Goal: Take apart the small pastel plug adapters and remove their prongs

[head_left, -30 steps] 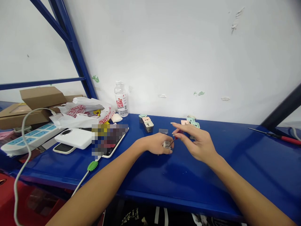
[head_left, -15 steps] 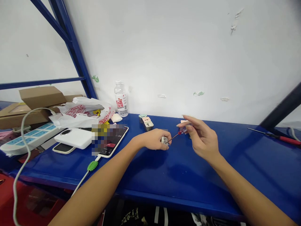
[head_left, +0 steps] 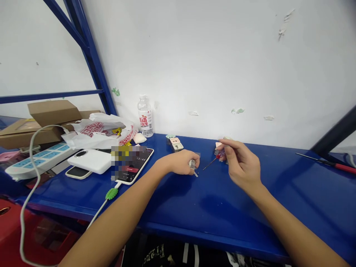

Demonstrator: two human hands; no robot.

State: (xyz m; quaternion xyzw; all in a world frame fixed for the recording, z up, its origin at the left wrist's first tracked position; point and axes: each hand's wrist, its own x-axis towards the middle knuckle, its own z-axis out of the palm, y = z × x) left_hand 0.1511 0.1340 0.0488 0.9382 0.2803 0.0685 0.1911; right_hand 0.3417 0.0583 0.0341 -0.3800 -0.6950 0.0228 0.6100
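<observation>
My left hand point(head_left: 182, 162) is closed around a small whitish block-like part point(head_left: 191, 164), most of it hidden by the fingers. Just below those fingertips is a small pale strip with a dark speck beside it. My right hand point(head_left: 241, 159) pinches a small screwdriver point(head_left: 217, 157) with a red collar and a clear handle. Its thin shaft points down and left, the tip a short way from the left hand and apart from the part. Behind the right fingers sits a pink-topped small block point(head_left: 218, 145), partly covered.
Small pastel-topped blocks point(head_left: 177, 145) stand near the wall beside a water bottle point(head_left: 145, 116). To the left lie a phone point(head_left: 136, 167) on a cable, a white power bank point(head_left: 90, 161), a power strip point(head_left: 41, 160), plastic bags point(head_left: 94, 133) and cardboard. A red-handled screwdriver point(head_left: 340, 165) lies far right.
The screwdriver tip has pulled away from the part in my left hand. A small pale strip now shows below the left fingers. The view has shifted slightly.
</observation>
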